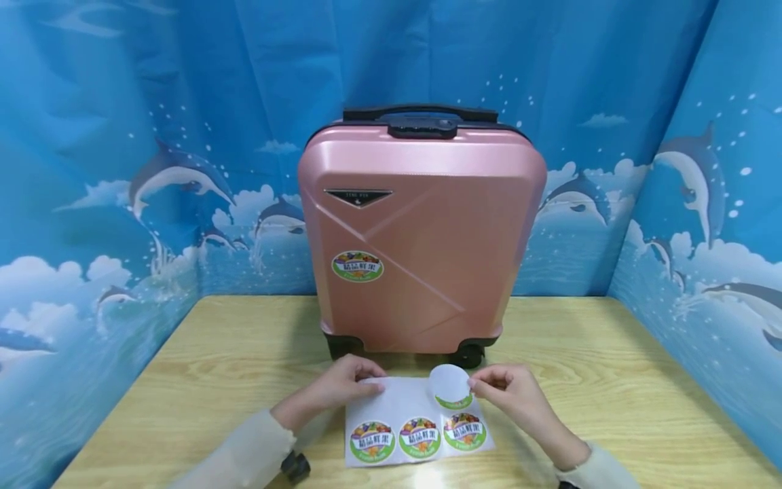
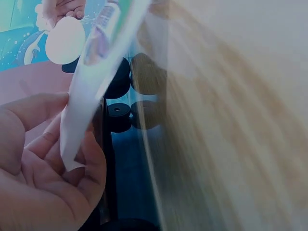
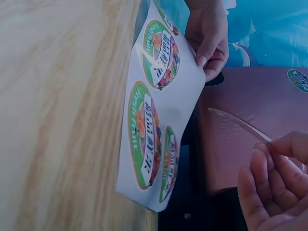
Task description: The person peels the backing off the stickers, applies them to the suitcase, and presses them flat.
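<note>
My left hand (image 1: 342, 387) pinches the upper left edge of a white sticker sheet (image 1: 391, 402) between thumb and fingers. The sheet is tilted up off the table, with several round fruit stickers (image 3: 146, 134) on it. My right hand (image 1: 513, 394) pinches the edge of a peeled round sticker (image 1: 449, 384), its white back showing in the head view. This sticker is apart from the sheet and hides most of the sheet's upper right sticker (image 3: 168, 163) from the head camera. Behind stands an upright pink suitcase (image 1: 427, 238) with one fruit sticker (image 1: 358, 266) on its left front.
The suitcase rests on black wheels (image 1: 469, 356) at the back of a light wooden table (image 1: 232, 380). Its top carries a black handle (image 1: 421, 110). A blue curtain (image 1: 263, 61) with dolphins surrounds the table on the back and sides.
</note>
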The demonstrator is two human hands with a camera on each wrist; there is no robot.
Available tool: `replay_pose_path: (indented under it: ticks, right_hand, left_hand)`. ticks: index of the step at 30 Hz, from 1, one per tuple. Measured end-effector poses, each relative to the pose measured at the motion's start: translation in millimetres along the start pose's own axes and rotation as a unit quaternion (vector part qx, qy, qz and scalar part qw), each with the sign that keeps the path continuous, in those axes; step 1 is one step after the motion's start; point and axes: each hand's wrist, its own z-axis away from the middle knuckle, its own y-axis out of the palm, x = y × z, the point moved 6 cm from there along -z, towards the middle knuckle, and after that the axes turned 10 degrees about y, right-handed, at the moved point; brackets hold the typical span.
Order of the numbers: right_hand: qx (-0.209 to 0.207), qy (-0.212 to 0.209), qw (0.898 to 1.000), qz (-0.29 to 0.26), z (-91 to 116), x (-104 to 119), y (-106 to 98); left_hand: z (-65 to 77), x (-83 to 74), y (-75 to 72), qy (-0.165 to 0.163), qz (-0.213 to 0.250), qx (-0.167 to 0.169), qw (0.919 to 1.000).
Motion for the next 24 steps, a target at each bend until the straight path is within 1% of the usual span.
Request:
replay_pose_path:
  ticks: [2,6,11,15,19,24]
  right_hand:
    - [0.001,-0.004,1.000,-0.003,0.3,2.0,1.5]
    - [0.001,-0.016,1.000,-0.005,0.7,5.1,5.1]
    - [0.010,-0.022,1.000,-0.008,-1.3,4.8,11.9]
    - [0.014,-0.030,0.999,-0.008,-2.5,5.1,16.7]
    - [0.018,-0.039,0.999,-0.014,-3.8,6.7,21.1]
    - [0.010,-0.032,0.999,-0.020,-6.8,9.6,25.5]
  left_hand:
    - [-0.8,-1.6,-0.6,0.010,-0.021,-0.001,0.9997]
    - [-2.3,-6.6,-1.8,0.026,-0.041,-0.001,0.9988]
    - [-3.8,-10.7,-1.8,0.035,-0.049,-0.002,0.9982]
    - [-4.2,-17.1,-0.1,0.043,-0.054,-0.004,0.9976]
    - [-4.8,-24.9,1.4,0.059,-0.068,-0.013,0.9958]
    - [-6.6,-33.7,3.1,0.079,-0.070,-0.031,0.9939]
